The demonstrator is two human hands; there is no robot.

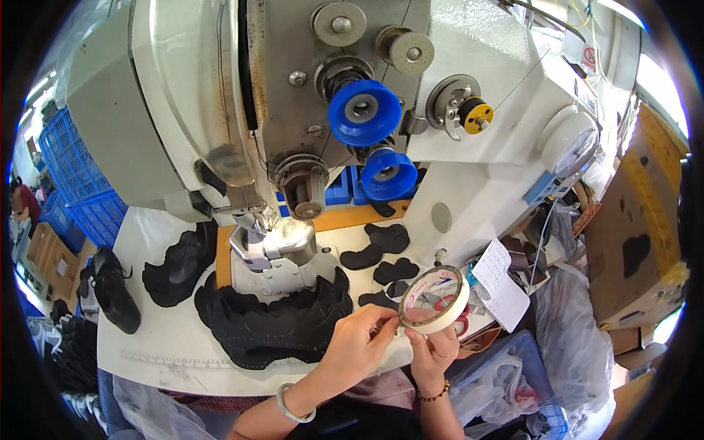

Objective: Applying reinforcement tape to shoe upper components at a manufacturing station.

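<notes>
A roll of cream-coloured tape is held up over the table's right front, its round opening tilted toward me. My right hand, with a beaded bracelet at the wrist, grips the roll from below. My left hand, with a pale bangle, is closed in a pinch at the roll's left edge; whether a loose tape end is between its fingertips is too small to tell. Red-handled scissors show partly behind the roll. Left of my hands, a stack of black scalloped shoe pieces lies before the sewing machine.
The sewing machine towers over the white table. Black cut pieces lie right of it; a black shoe stands at the left edge. A paper sheet, a blue bin and a cardboard box are at right.
</notes>
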